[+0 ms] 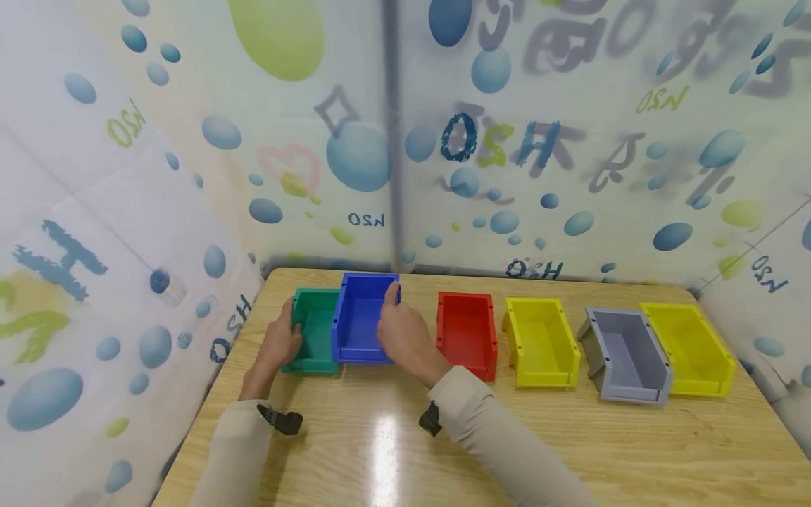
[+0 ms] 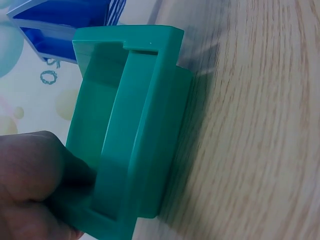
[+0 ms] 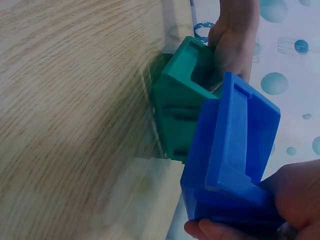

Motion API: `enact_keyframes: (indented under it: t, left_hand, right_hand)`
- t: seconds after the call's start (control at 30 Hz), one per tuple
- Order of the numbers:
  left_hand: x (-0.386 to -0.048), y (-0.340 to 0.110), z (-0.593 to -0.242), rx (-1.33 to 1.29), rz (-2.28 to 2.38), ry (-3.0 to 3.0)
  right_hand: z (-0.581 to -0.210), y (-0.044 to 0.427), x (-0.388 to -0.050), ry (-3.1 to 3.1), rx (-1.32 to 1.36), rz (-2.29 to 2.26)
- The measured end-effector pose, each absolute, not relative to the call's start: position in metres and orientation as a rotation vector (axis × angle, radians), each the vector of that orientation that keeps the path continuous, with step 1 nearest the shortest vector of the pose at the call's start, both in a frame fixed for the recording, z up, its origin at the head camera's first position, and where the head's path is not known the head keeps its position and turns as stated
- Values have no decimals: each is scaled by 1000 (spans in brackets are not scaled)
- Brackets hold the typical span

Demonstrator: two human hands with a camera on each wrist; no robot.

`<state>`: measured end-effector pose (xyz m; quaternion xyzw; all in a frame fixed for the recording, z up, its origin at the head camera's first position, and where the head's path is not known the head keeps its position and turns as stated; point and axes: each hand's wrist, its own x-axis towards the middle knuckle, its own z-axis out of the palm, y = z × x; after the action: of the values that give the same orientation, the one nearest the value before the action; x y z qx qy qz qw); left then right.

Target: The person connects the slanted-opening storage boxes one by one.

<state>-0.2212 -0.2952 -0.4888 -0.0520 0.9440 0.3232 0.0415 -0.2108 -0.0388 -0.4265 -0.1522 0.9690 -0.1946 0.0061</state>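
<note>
A green open-front storage bin stands at the table's left end. My left hand grips its left side wall, fingers outside and thumb within, as the left wrist view shows on the green bin. Just right of it, a blue storage bin overlaps the green one's right edge in the head view. My right hand pinches the blue bin's right wall. In the right wrist view the blue bin is lifted and tilted, near the green bin; whether they touch is hard to tell.
Farther right along the wooden table stand a red bin, a yellow bin, a grey bin and another yellow bin. A patterned curtain hangs behind the table and along its left side.
</note>
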Motion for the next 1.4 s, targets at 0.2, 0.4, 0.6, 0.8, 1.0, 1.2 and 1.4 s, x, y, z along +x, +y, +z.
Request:
enact_keyframes:
  t: [0.2, 0.4, 0.6, 0.8, 1.0, 1.2, 1.4]
  left_hand:
    - [-222, -296, -490, -176, 996, 2873]
    - [-222, -295, -489, -171, 989, 2876]
    - [-223, -296, -490, -166, 992, 2889]
    - [-223, -296, -491, -173, 989, 2893]
    - [-221, -296, -493, -176, 997, 2883]
    - [-220, -297, -492, -172, 997, 2904]
    - [-219, -294, -491, -138, 999, 2942]
  right_hand:
    - [-426, -42, -211, 3077, -494, -489]
    - [-430, -39, -212, 3033, -480, -563]
    - [-430, -37, -213, 2988, -459, -639]
    - [-429, -37, -212, 2986, -454, -630]
    - [-434, -38, -213, 3051, -465, -608]
    - [-438, -38, -217, 3089, -495, -617]
    - [-443, -29, -226, 2975, -415, -802]
